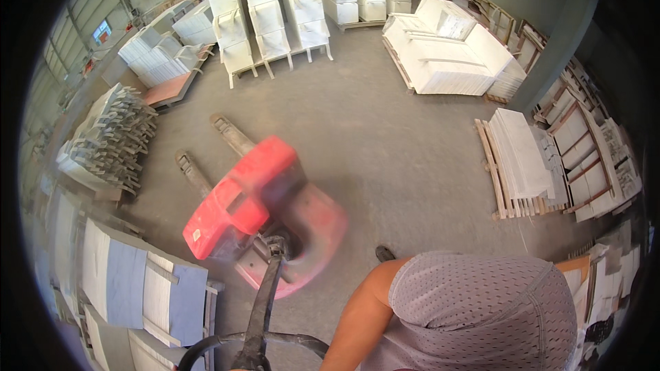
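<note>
Open floor (pixel 412 165) stretched from the red pallet truck (pixel 278 165) to the white slabs (pixel 521 154) at right. Tall slab stacks (pixel 267 14) blocked much of the far side, and a grey column (pixel 560 55) stood at upper right. At lower left, bluish-white slabs (pixel 126 285) stood near the truck's black handle (pixel 265 302); the gap there seemed narrow, though the bent view made that uncertain.

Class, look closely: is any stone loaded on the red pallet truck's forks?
No: both forks of the red pallet truck show bare.

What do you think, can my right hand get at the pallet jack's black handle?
Probably yes: your bare right arm lies close beside the black handle, nothing visible between, though the hand is unseen.
</note>
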Demonstrator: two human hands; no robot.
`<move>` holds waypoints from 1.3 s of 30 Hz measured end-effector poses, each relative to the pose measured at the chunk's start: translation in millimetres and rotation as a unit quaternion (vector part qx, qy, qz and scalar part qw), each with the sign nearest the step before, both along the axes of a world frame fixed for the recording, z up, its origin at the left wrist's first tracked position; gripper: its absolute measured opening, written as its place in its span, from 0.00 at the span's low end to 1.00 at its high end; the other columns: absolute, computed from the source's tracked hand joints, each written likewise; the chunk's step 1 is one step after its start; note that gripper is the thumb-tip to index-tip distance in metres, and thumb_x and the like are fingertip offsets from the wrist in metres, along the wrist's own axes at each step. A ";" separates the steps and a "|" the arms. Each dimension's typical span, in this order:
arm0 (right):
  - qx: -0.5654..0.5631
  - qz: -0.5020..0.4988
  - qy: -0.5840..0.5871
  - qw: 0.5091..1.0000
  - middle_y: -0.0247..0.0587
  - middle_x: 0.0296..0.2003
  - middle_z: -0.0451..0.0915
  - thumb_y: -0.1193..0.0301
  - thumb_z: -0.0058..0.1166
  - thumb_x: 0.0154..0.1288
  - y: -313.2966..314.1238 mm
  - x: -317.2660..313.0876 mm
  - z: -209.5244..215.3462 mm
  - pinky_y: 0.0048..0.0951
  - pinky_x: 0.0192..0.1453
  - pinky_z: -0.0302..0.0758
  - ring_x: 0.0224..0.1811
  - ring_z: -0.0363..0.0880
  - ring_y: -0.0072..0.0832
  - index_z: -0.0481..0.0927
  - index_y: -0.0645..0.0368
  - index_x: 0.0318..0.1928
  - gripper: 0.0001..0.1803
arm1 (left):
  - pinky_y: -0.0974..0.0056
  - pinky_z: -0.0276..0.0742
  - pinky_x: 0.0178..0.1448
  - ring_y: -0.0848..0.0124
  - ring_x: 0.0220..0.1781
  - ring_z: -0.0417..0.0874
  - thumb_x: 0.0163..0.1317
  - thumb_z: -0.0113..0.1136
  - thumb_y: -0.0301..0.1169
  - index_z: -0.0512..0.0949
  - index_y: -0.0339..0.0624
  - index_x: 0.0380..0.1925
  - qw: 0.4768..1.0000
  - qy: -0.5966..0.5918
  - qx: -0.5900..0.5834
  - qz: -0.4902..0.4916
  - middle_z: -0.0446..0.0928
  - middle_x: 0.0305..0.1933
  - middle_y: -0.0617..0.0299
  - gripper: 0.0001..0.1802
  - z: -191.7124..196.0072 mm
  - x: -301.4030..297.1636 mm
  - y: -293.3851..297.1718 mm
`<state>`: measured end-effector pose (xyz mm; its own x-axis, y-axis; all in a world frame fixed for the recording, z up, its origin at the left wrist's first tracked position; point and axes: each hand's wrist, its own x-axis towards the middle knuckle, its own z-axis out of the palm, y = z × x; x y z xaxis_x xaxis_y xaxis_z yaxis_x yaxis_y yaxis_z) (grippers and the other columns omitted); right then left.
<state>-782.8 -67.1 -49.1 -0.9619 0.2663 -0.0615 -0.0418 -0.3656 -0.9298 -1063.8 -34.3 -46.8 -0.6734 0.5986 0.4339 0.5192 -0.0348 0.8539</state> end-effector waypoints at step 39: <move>0.030 -0.202 -0.247 0.947 0.33 0.24 0.77 0.35 0.38 0.74 441.0 128.8 39.2 0.34 0.28 0.75 0.24 0.78 0.26 0.80 0.57 0.35 0.36 | 0.68 0.66 0.29 0.75 0.21 0.72 0.77 0.47 0.47 0.78 0.37 0.17 0.948 -0.059 -0.128 -0.287 0.74 0.17 0.63 0.32 -18.5 75.5 535.7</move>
